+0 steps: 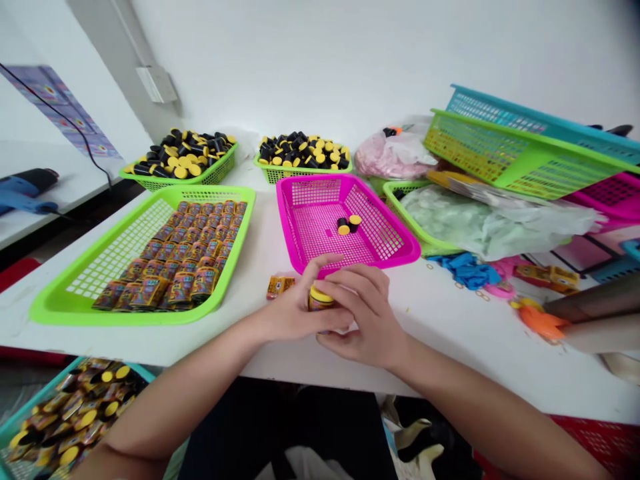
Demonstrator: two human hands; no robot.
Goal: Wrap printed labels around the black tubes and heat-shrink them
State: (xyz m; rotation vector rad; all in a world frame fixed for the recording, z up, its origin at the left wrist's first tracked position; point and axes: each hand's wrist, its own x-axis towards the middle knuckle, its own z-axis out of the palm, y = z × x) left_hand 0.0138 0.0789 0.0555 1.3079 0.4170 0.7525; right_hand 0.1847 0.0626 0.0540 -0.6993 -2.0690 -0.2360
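Both hands meet at the table's front edge around a small yellow-topped container (321, 298). My left hand (303, 308) grips it from the left, its index finger raised behind. My right hand (367, 310) wraps it from the right, fingers over its side and top. Just left of them, a flat printed wrapper (280, 287) lies on the white table (430, 333). Behind the hands is a magenta basket (410, 252), in which two black containers with yellow caps (349, 225) rest. A green basket (125, 319) at the left holds rows of wrapped containers (183, 257).
Two green baskets of black-and-yellow containers (187, 153) stand at the back. Stacked baskets (520, 150), plastic bags (460, 217) and blue items (470, 270) occupy the right. A turquoise basket (143, 375) sits below left; a blue heat gun (30, 187) lies far left.
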